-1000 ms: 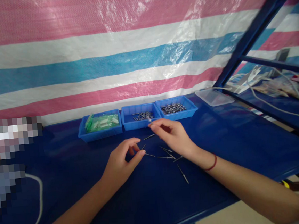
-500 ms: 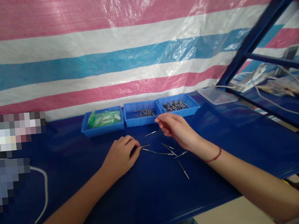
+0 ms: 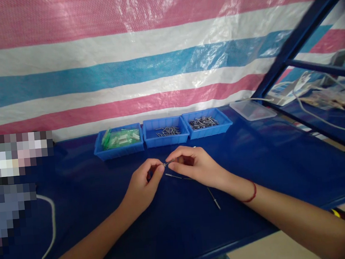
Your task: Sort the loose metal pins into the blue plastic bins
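Note:
A thin metal rivet (image 3: 168, 162) spans the small gap between my two hands. My left hand (image 3: 145, 180) pinches its left end between thumb and index finger. On the other side, the thumb and fingertips of my right hand (image 3: 195, 163) close on it. One rivet (image 3: 173, 175) lies on the blue table just below the fingertips, and another (image 3: 214, 199) lies nearer the front edge. My right hand partly hides other rivets beneath it.
Behind the hands stand three blue bins: one with green packets (image 3: 120, 139), a middle bin (image 3: 153, 140) and a right bin (image 3: 210, 132) with metal rivets. A clear plastic lid (image 3: 253, 110) lies at the back right, near a blue metal frame (image 3: 286, 51).
My right hand has moved left and down to meet my left hand. My left hand has lifted a rivet slightly off the table, and both hands now touch it.

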Motion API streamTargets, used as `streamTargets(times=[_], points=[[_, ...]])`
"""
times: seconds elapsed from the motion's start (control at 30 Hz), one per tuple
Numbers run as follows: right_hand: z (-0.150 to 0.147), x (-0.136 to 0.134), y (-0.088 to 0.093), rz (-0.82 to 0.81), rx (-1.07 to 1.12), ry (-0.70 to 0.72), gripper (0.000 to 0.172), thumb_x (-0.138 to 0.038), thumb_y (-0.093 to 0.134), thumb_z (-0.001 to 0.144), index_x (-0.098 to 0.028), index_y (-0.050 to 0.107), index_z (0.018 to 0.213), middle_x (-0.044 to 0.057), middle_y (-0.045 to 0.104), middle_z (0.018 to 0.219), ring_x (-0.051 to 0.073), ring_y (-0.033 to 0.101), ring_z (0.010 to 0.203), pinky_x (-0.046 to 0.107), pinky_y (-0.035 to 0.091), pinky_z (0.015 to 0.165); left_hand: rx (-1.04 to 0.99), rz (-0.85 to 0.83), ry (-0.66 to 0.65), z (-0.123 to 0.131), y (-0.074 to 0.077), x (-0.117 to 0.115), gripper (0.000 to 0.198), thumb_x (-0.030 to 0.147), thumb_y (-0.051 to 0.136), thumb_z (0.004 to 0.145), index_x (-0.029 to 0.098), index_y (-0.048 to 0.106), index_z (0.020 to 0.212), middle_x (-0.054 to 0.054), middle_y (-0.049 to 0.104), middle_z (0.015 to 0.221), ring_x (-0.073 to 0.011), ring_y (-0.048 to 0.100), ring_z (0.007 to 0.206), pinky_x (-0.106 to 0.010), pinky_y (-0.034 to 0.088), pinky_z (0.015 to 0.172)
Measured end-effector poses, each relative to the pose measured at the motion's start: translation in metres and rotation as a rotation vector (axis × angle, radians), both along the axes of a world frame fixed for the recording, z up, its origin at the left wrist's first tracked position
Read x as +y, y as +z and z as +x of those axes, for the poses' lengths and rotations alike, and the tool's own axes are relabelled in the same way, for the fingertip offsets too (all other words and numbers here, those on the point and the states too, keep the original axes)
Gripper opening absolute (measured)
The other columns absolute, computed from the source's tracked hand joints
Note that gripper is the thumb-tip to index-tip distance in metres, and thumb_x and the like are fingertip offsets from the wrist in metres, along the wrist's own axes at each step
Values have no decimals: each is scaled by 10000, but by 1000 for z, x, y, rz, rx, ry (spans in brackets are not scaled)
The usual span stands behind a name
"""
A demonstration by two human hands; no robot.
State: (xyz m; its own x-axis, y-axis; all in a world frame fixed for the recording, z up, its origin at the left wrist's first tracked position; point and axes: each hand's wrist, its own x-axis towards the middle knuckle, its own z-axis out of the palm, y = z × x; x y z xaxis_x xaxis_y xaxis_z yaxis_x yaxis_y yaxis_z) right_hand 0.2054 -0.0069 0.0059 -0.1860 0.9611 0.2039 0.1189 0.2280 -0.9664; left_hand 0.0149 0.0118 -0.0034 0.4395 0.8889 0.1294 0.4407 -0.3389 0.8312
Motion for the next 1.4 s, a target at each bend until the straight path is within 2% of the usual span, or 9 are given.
streamTargets(times=[0.27, 0.43, 0.53, 0.87, 1.07, 1.13, 1.23, 1.3, 1.4], points=[[-1, 0, -1, -48, 74, -29, 157, -312, 660, 787, -163, 660, 837, -30, 518, 605, 76, 389, 496, 237, 302, 475, -35, 12, 3, 0, -1, 1, 160, 338, 513, 894, 194, 584, 901, 19, 589, 767, -123, 510, 666, -240, 391, 622], [-1, -2, -1, 62, -10, -34, 115, -268, 642, 802, -169, 675, 848, 11, 582, 748, 85, 444, 562, 244, 355, 521, -36, 31, -42, 2, 0, 0, 160, 310, 545, 878, 203, 594, 987, 9, 602, 823, -131, 537, 716, -244, 402, 649], [-2, -3, -1, 123, -60, -22, 96, -245, 637, 805, -173, 680, 850, 15, 582, 760, 87, 452, 572, 242, 359, 525, -37, 68, -81, 4, 0, 1, 126, 299, 545, 882, 202, 611, 927, 6, 599, 820, -132, 542, 733, -245, 404, 660], [0, -1, -4, 328, -271, -68, 87, -189, 603, 828, -165, 683, 852, 28, 597, 747, 87, 487, 562, 225, 389, 516, -85, 198, 3, 2, 3, 0, 40, 219, 599, 839, 186, 619, 850, -2, 611, 809, -133, 567, 742, -247, 422, 679], [3, 1, -8, 446, -400, 12, 129, -203, 571, 862, -193, 694, 897, 61, 641, 859, 138, 603, 744, 252, 468, 666, -85, 257, 17, 2, 3, -1, 42, 229, 616, 824, 190, 606, 812, 8, 606, 771, -127, 556, 708, -244, 422, 663], [2, 1, -8, 424, -402, 36, 144, -223, 563, 872, -191, 698, 912, 65, 642, 868, 145, 609, 760, 258, 468, 676, -63, 247, 21, 1, 3, -1, 57, 248, 616, 824, 193, 603, 820, 7, 610, 777, -133, 558, 716, -249, 426, 669], [1, 3, -5, 306, -314, 6, 171, -290, 565, 876, -196, 707, 882, 53, 642, 824, 135, 579, 691, 256, 446, 615, -6, 209, 8, 0, 1, 0, 172, 279, 618, 824, 204, 594, 977, -1, 626, 832, -149, 575, 756, -268, 439, 699], [3, 8, -3, 177, -183, -84, 190, -342, 588, 857, -193, 706, 857, 37, 636, 780, 128, 549, 648, 258, 428, 585, 59, 216, -40, 0, -1, 2, 277, 299, 611, 831, 213, 569, 1091, -16, 637, 886, -169, 588, 811, -294, 446, 744], [15, 19, 0, -26, 101, -274, 241, -408, 643, 800, -180, 693, 857, -17, 544, 625, 91, 452, 529, 232, 361, 494, 196, 308, -148, -1, -5, 6, 265, 304, 555, 873, 228, 584, 1125, -46, 640, 987, -204, 582, 925, -350, 426, 836]])
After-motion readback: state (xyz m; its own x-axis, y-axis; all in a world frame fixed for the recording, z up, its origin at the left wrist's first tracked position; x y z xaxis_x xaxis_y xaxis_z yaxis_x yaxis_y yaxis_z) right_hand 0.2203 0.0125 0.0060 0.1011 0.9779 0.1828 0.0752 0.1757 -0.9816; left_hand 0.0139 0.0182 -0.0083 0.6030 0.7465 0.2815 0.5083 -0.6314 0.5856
